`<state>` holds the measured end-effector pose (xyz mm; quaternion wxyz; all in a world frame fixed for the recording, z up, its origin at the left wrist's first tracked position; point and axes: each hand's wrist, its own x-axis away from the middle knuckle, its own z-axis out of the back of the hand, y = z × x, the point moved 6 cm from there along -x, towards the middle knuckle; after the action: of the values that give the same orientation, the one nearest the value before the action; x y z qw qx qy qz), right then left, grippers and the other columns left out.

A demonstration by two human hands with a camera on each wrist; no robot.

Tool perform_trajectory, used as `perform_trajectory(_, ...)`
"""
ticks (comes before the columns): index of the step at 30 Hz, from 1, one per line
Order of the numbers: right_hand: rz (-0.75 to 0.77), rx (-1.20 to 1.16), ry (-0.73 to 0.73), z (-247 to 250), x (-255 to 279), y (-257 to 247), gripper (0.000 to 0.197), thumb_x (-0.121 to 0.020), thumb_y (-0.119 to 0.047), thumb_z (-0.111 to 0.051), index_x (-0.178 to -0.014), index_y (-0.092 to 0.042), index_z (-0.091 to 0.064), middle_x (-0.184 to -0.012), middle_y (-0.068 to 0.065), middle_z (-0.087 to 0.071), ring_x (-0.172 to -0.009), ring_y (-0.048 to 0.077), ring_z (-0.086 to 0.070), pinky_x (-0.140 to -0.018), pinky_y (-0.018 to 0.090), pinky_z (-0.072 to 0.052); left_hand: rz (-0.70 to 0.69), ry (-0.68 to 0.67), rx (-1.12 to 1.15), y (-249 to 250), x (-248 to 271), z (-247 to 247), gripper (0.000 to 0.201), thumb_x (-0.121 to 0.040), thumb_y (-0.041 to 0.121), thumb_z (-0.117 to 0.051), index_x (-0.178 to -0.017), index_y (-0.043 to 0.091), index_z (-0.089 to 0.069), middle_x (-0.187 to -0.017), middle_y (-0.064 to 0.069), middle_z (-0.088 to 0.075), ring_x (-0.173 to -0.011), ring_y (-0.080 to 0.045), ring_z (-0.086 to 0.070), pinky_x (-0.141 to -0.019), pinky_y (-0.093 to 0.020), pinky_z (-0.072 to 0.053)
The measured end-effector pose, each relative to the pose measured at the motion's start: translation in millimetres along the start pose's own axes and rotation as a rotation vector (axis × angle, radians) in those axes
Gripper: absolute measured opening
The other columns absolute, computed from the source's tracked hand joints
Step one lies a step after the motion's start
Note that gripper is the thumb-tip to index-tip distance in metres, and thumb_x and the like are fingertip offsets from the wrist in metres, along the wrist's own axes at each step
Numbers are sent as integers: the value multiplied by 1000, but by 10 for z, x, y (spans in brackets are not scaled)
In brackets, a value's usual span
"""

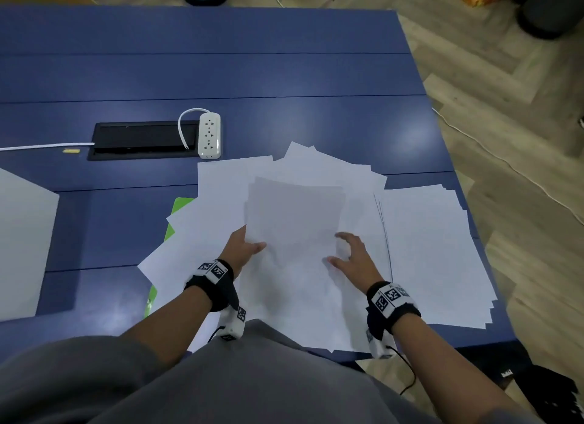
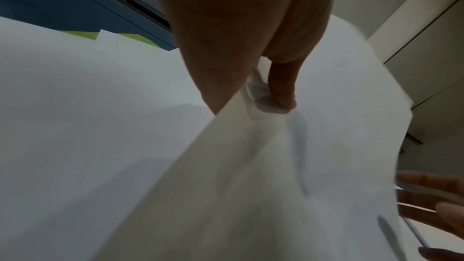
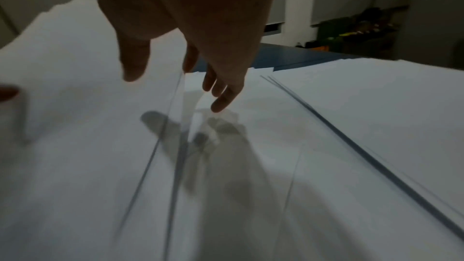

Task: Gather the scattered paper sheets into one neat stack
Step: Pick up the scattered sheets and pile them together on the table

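Observation:
Many white paper sheets [image 1: 240, 186] lie fanned over the near right part of the blue table [image 1: 284, 75]. My left hand [image 1: 248, 248] pinches the left edge of a lifted bundle of sheets [image 1: 297, 215], thumb on top and fingers hidden beneath. In the left wrist view the thumb [image 2: 280, 86] presses into that bundle [image 2: 251, 166]. My right hand [image 1: 346, 249] hovers at the bundle's right edge, fingers spread and straight; its fingers [image 3: 222, 94] hold nothing. A flatter stack of sheets [image 1: 436, 249] lies to the right.
A green folder [image 1: 180, 205] peeks out under the sheets on the left. A white power strip [image 1: 209, 135] and a black cable hatch [image 1: 142, 139] sit further back. Another white sheet [image 1: 22, 240] lies at the far left. The table's right edge [image 1: 467, 202] is close.

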<state>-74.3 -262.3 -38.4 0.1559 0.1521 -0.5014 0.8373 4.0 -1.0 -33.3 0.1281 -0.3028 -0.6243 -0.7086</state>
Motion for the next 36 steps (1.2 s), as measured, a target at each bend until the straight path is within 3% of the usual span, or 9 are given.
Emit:
perform_trajectory(4, -112, -249, 69, 237, -63, 66, 83, -71, -30, -83, -138, -24, -34, -133, -4, -49, -124, 11, -45, -103, 32, -40, 10, -66, 32, 70, -30, -246, 39, -83, -12, -59, -116, 8, -59, -114, -16, -66, -104, -31, -62, -96, -45, -49)
perform_trajectory(9, -102, -276, 190, 691, -9, 93, 37, -76, -1, -75, -109, -14, -62, -106, 3, -70, -97, 18, -67, -85, 28, -54, 24, -132, 17, 131, -108, -803, 44, -78, -15, -64, -113, 11, -58, -109, -13, -67, -98, -29, -63, -90, -41, -51)
perform_trajectory(13, -223, -117, 379, 1171, 13, 463, 17, -80, -4, -70, -94, -1, -61, -94, 14, -69, -86, 29, -64, -77, 34, -52, 34, -181, -211, 105, -212, -1446, 51, -79, -5, -66, -124, 8, -48, -116, -6, -61, -103, -25, -59, -89, -33, -48)
perform_trajectory(17, -354, 70, 491, 1658, 113, 817, 21, -86, -8, -65, -92, 8, -53, -95, 26, -61, -90, 40, -57, -75, 39, -47, 93, -329, -337, 68, -270, -2160, 47, -92, 11, -55, -136, 9, -40, -127, -8, -55, -111, -23, -55, -90, -34, -48)
perform_trajectory(19, -406, 125, 538, 1899, 177, 919, 25, -89, -9, -63, -108, 5, -54, -106, 21, -60, -102, 36, -56, -82, 41, -46, 139, -394, -360, 92, -280, -2472, 36, -92, 10, -50, -128, 11, -46, -117, -10, -58, -97, -21, -57, -75, -31, -51)
perform_trajectory(24, -422, 182, 595, 2401, 175, 1213, 37, -89, -7, -61, -123, -9, -49, -116, 17, -62, -105, 36, -59, -84, 40, -46, 118, -422, -437, 157, -405, -3064, 11, -84, 2, -56, -94, 7, -53, -84, -5, -57, -89, -25, -60, -80, -41, -56)
perform_trajectory(28, -427, 241, 561, 2583, 95, 1300, 56, -86, 5, -50, -134, -20, -34, -126, 13, -54, -104, 38, -57, -86, 39, -44, 83, -275, -490, 143, -555, -3230, 36, -80, 2, -65, -70, 18, -35, -74, 3, -44, -76, -21, -54, -57, -29, -49)
perform_trajectory(32, -421, 455, 463, 2530, -69, 1387, 62, -78, 4, -57, -132, -20, -40, -132, 15, -41, -119, 37, -43, -97, 47, -38, 108, -199, -523, 93, -655, -3257, 41, -77, -2, -68, -66, 17, -35, -73, 1, -43, -77, -25, -58, -73, -49, -57)
perform_trajectory(36, -458, 610, 306, 2319, -180, 1424, 52, -76, -12, -70, -124, -21, -52, -140, 13, -27, -133, 34, -24, -105, 50, -25, 90, -184, -573, 80, -720, -3258, 41, -76, 2, -71, -64, 17, -34, -70, 0, -44, -74, -24, -58, -73, -48, -58)
